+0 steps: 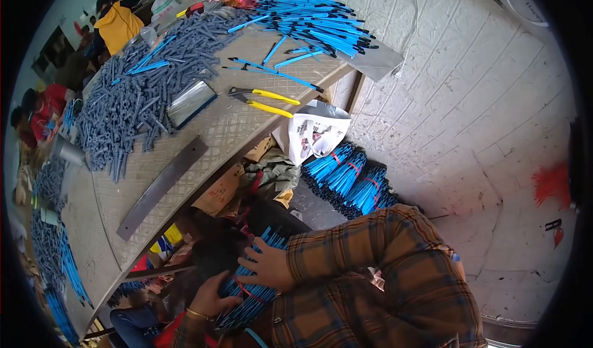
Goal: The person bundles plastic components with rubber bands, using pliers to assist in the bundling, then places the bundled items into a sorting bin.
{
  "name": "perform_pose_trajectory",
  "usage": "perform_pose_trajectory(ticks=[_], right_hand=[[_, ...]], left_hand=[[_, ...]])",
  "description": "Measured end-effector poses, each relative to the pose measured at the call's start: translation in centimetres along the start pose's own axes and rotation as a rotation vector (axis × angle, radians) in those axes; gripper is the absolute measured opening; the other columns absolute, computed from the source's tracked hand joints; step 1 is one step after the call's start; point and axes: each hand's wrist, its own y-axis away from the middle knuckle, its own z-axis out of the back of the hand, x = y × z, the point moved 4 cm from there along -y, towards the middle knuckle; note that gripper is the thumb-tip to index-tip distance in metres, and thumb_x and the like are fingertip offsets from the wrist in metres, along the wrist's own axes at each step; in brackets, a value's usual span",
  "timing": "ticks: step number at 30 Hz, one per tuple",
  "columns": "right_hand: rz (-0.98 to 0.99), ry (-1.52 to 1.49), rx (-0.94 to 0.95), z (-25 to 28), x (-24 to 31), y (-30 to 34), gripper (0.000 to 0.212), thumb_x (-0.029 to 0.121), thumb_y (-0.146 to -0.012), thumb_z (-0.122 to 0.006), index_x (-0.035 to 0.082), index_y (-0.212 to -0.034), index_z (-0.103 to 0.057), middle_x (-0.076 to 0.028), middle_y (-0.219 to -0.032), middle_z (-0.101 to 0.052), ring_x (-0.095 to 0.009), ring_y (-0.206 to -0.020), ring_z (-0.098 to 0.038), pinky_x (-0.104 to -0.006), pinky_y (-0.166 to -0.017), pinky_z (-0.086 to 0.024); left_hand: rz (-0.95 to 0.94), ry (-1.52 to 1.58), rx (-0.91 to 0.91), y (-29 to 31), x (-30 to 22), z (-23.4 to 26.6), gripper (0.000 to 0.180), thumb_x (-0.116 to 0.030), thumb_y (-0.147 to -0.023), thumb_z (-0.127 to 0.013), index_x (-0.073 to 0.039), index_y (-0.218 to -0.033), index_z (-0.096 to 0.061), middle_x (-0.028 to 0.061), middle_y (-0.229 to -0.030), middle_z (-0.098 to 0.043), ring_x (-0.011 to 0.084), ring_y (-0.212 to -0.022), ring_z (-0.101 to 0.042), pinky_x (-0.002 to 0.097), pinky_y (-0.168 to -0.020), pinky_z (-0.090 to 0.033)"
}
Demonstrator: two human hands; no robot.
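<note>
A bundle of thin blue rods [248,300] with dark ends lies across my lap, a red band around it. My left hand [211,297] grips the bundle's left side, thumb and fingers bent against the rods. From the right, my right hand [270,266] lies over the upper part of the bundle, its fingers spread on the rods and close to the red band. Part of the bundle is hidden under both hands and the plaid sleeve.
On the table [231,122] are blue rods [315,24], grey plastic pieces [145,70], yellow-handled pliers [265,99] and a flat metal bar [162,188]. Banded rod bundles [349,175] lie on the floor by the wall. A white bag [318,129] hangs at the table edge. People sit far left.
</note>
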Motion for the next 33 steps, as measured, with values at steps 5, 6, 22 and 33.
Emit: perform_pose_trajectory(ticks=[5, 6, 22, 33], right_hand=[[0.001, -0.108, 0.262, 1.3, -0.8, -1.4, 0.088, 0.045, -0.054, -0.075, 0.015, -0.128, -0.039, -0.015, -0.107, -0.052, -0.032, -0.104, -0.046, -0.0416, -0.082, -0.034], [0.042, -0.126, 0.204, 1.5, -0.8, -1.3, 0.087, 0.044, -0.053, -0.076, 0.015, -0.127, -0.039, -0.015, -0.105, -0.052, -0.031, -0.101, -0.046, -0.0407, -0.080, -0.034], [-1.326, -0.740, -0.482, -2.3, -5.9, 28.2, 0.083, 0.039, -0.062, -0.072, 0.003, -0.129, -0.037, -0.021, -0.106, -0.051, -0.034, -0.097, -0.051, -0.0393, -0.085, -0.040], [-2.295, -0.997, -0.710, -24.6, -3.4, 45.1, 0.091, 0.046, -0.059, -0.072, 0.000, -0.129, -0.037, -0.023, -0.120, -0.050, -0.032, -0.110, -0.050, -0.0362, -0.095, -0.038]], left_hand=[[0.159, 0.229, 0.243, -0.5, 3.0, -1.4, 0.073, -0.022, -0.061, -0.079, -0.002, -0.124, -0.046, 0.0134, -0.112, -0.055, 0.0213, -0.101, -0.054, 0.0343, -0.088, -0.042], [0.152, 0.221, 0.248, -0.9, 2.5, -1.1, 0.073, -0.022, -0.061, -0.079, -0.002, -0.124, -0.046, 0.0134, -0.112, -0.055, 0.0213, -0.101, -0.054, 0.0343, -0.088, -0.042], [0.058, 0.866, -0.143, -6.5, -1.5, 6.4, 0.053, -0.027, -0.080, -0.060, -0.003, -0.124, -0.044, 0.0150, -0.125, -0.046, 0.0247, -0.113, -0.046, 0.0346, -0.094, -0.037], [0.278, 1.792, -1.190, -9.3, 2.2, 9.3, 0.068, -0.042, -0.078, -0.062, -0.005, -0.130, -0.037, 0.0149, -0.127, -0.042, 0.0288, -0.115, -0.042, 0.0410, -0.092, -0.040]])
